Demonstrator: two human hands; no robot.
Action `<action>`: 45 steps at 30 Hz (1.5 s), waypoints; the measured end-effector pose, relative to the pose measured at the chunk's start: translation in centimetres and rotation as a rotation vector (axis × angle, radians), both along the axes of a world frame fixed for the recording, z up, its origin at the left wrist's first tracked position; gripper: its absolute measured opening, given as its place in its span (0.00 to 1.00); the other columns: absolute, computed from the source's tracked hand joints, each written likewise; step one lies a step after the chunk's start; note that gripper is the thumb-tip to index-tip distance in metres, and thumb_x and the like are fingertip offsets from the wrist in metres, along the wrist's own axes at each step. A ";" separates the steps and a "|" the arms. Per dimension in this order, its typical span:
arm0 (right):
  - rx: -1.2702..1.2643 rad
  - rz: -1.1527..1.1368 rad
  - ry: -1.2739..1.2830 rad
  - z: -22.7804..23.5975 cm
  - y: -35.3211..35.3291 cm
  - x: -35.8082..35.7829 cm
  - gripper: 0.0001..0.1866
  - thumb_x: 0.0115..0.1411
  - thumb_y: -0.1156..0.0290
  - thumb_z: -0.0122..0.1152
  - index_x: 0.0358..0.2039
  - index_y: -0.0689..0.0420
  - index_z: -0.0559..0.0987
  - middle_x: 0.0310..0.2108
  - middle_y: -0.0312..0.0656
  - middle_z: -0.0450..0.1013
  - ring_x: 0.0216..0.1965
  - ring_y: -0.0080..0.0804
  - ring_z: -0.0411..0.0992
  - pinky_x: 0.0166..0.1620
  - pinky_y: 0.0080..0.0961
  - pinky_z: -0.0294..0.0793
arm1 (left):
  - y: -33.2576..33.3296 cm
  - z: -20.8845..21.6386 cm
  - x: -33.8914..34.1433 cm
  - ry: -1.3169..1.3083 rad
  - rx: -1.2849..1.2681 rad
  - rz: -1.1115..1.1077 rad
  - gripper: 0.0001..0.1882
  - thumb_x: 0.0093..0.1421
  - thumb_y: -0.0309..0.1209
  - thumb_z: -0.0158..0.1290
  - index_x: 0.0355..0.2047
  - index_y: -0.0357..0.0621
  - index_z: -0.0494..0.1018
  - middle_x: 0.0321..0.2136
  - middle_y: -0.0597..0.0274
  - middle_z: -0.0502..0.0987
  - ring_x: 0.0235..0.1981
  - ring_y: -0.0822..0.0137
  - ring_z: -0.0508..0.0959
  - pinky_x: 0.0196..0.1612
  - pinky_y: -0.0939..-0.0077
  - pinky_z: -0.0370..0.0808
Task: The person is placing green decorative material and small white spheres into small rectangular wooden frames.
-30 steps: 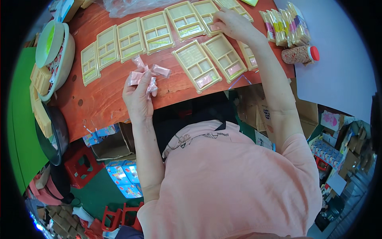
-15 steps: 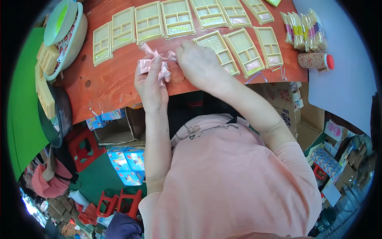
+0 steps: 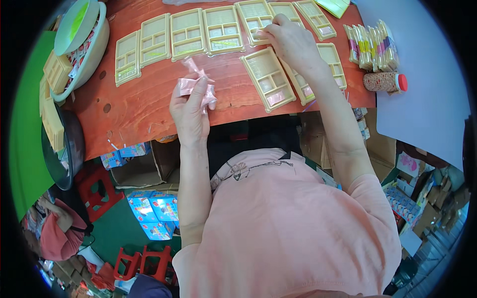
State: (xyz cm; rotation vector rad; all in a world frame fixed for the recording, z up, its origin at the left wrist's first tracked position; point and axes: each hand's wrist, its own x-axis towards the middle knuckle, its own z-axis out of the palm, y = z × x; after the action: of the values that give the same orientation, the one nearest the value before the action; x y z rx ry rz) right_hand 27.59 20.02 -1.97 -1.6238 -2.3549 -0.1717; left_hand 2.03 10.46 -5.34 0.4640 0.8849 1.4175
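Note:
My left hand [image 3: 190, 107] is closed around several small shiny pink packets [image 3: 188, 85], which fan out above the thumb and fingers. Farther away to the right, my right hand [image 3: 293, 43] reaches over a cream compartment tray [image 3: 253, 9] in the far row. Its fingertips are pinched on a small pink packet [image 3: 259, 33], partly hidden, low over that tray's small compartments. Below this hand, a nearer cream tray [image 3: 262, 64] holds a pink packet in a front compartment. The tray beside it [image 3: 296, 79] is partly covered by my right forearm.
More cream trays [image 3: 188, 25] with thin yellow sticks stand in a row across the red table [image 3: 149, 104]. At right are a stack of wrapped sets [image 3: 372, 47] and a jar with a red lid [image 3: 382, 82]. A white basin [image 3: 102, 44] stands at left.
My right hand has moved from beside my left hand to the far-right trays. The leftmost near tray sits closer to me, and a pink packet now shows in it. My left hand stays put.

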 end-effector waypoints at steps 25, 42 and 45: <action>-0.116 -0.123 0.573 -1.3 0.3 -7.4 0.15 0.62 0.64 0.66 0.37 0.65 0.80 0.31 0.39 0.77 0.30 0.23 0.73 0.35 0.23 0.75 | -0.6 -0.2 0.2 0.172 0.043 -0.148 0.09 0.61 0.23 0.63 0.42 0.38 0.79 0.30 0.63 0.81 0.24 0.78 0.76 0.21 0.83 0.69; -0.713 0.225 0.893 3.5 -2.4 -9.8 0.11 0.63 0.67 0.63 0.41 0.62 0.82 0.30 0.37 0.77 0.35 0.26 0.76 0.41 0.25 0.75 | -0.1 0.4 -0.9 0.051 -0.055 -0.201 0.08 0.63 0.25 0.61 0.41 0.37 0.79 0.28 0.60 0.81 0.21 0.76 0.76 0.19 0.82 0.67; -0.486 0.139 0.879 2.1 0.2 -10.3 0.12 0.64 0.66 0.63 0.40 0.63 0.81 0.34 0.37 0.79 0.36 0.20 0.75 0.39 0.20 0.74 | 0.0 0.6 -2.2 0.010 -0.082 -0.138 0.08 0.64 0.26 0.61 0.42 0.36 0.79 0.28 0.59 0.81 0.21 0.76 0.75 0.19 0.83 0.66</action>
State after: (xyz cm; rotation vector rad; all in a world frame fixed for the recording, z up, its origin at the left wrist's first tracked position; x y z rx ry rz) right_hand 17.29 20.18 0.10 -1.2861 -1.8380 0.9985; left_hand -0.15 10.46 -4.75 0.4613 0.8982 1.2491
